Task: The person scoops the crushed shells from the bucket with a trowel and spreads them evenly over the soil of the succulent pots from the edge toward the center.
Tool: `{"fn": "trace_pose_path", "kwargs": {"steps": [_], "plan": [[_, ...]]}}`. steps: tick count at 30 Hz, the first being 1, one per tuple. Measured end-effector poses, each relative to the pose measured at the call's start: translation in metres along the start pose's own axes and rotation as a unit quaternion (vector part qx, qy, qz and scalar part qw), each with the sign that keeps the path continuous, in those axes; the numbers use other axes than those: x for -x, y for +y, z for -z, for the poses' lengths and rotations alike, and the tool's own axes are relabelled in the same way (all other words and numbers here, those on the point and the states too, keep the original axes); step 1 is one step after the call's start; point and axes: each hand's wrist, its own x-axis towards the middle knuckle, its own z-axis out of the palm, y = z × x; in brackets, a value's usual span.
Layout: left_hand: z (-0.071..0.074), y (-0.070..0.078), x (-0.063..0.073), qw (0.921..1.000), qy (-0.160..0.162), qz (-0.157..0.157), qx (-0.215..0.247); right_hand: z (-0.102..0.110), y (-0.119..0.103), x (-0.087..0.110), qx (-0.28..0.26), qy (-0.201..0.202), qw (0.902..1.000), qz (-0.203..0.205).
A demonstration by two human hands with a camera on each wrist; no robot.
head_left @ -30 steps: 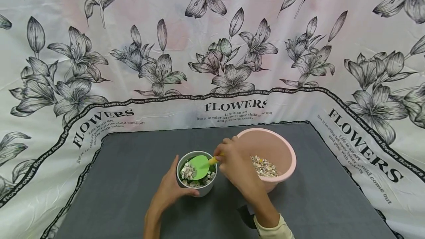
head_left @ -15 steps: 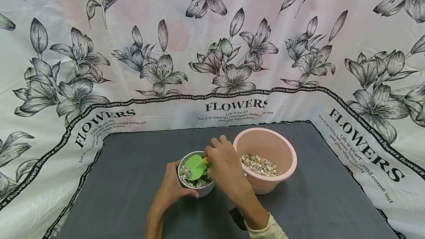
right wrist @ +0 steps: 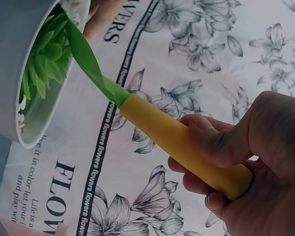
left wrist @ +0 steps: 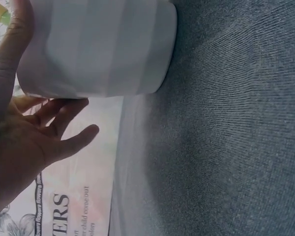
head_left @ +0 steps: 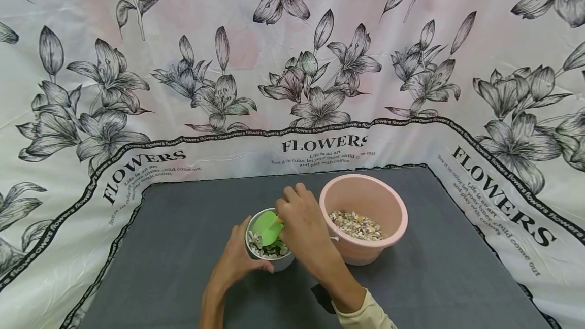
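Note:
A small white pot (head_left: 282, 264) stands on the grey cloth. It holds a green succulent (right wrist: 46, 61) and pale pebbles (head_left: 269, 253). My left hand (head_left: 234, 257) grips the pot from the left, thumb on the near side and fingers on the far side. The pot's ribbed wall (left wrist: 103, 49) shows in the left wrist view. In my right hand (head_left: 307, 225) is a small trowel with a green blade (head_left: 266, 227) and a yellow handle (right wrist: 182, 147). The blade slopes into the pot mouth, over its left part, and hides some of the plant.
Right of the white pot is a larger pink bucket (head_left: 365, 253), partly filled with mixed gravel (head_left: 356, 225). A black patch (head_left: 322, 298) lies on the grey cloth (head_left: 173, 242) beside my right forearm. Flower-printed fabric (head_left: 247, 85) rises behind and at both sides.
My right hand has moved left, from beside the pink bucket to the white pot's right rim, and the trowel blade has shifted left and tipped. My left hand keeps its grip.

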Motion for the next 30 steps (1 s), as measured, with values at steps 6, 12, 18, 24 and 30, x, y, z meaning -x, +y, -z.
{"fn": "trace_pose_path", "kwargs": {"steps": [6,12,18,24,30], "plan": [[0.0025,-0.0021,-0.0009,0.9984,0.002,-0.007,0.057,-0.0009,-0.001,-0.0008,0.008,-0.002,1.0,-0.003],[0.0043,0.0016,0.0016,0.9994,0.013,0.028,0.014,-0.0003,-0.0016,-0.0009,0.015,0.001,0.9999,0.003],[0.003,0.002,0.0009,0.9999,0.012,0.008,0.004,-0.0005,-0.0021,0.0004,0.012,0.011,0.9998,0.009],[-0.0006,0.0016,0.0025,0.9991,0.032,0.022,-0.016,0.0004,-0.0015,0.0031,0.01,0.009,0.9999,0.003],[-0.0044,0.0026,0.0026,0.9988,0.035,0.035,0.006,0.0072,0.0064,0.0076,-0.008,0.026,0.9995,-0.016]]}}
